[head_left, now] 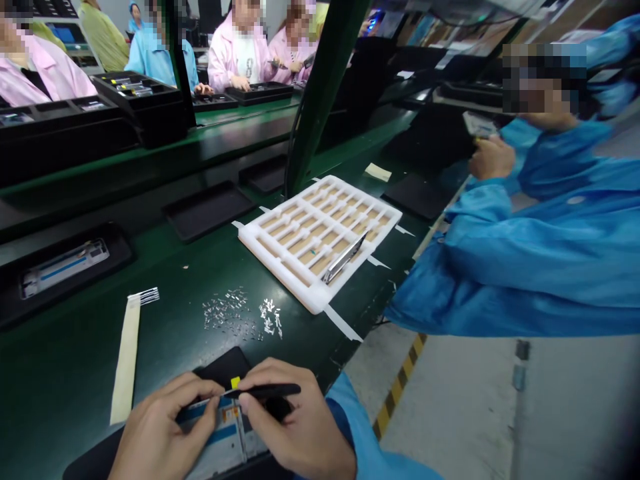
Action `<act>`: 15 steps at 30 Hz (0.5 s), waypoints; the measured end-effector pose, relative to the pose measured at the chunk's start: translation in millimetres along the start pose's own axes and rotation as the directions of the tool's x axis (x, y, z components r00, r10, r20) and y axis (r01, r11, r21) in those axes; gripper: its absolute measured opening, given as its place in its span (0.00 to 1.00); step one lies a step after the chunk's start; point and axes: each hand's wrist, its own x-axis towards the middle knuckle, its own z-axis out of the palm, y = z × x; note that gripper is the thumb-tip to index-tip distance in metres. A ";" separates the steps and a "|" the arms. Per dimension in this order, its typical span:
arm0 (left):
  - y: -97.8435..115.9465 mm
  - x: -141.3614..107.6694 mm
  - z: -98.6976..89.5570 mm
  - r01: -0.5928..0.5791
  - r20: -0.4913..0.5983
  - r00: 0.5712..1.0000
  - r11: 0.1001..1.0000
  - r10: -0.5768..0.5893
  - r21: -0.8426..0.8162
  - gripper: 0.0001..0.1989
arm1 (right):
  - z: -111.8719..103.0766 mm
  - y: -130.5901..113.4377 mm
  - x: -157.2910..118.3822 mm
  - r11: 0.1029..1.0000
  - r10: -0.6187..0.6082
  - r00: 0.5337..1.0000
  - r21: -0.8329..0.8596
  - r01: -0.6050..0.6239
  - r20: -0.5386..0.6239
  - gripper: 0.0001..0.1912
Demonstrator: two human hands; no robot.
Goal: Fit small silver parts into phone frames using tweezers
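My left hand [165, 427] rests on a flat white-and-blue panel [217, 437], which lies in a black tray [225, 367] at the near edge of the bench. My right hand [290, 420] grips slim black tweezers [265, 391], their tip reaching left over the panel towards my left fingers. A small yellow tag [235, 382] stands at the panel's top edge. Whatever lies under the tweezer tip is too small to make out. Beyond my hands, several tiny silver parts [233, 313] lie scattered on the green bench top [165, 340].
A white foam tray [320, 240] with slots is taped to the bench, steel tweezers [344, 259] lying on it. A cream paper strip [125, 360] lies left. A co-worker in blue [545, 247] sits right; several more people work behind the bench. Black trays [65, 267] line it.
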 end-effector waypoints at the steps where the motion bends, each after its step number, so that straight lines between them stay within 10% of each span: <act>1: 0.2 0.6 -1.4 -0.013 0.018 1.000 1.000 0.013 0.009 0.13 | -0.2 0.3 -0.8 1.000 -0.016 1.000 0.001 0.016 0.005 0.06; 15: 0.7 6.4 -25.8 -0.313 0.085 0.949 0.939 0.303 0.146 0.15 | -4.4 8.0 -8.8 0.980 -0.151 0.972 -0.101 0.172 0.181 0.11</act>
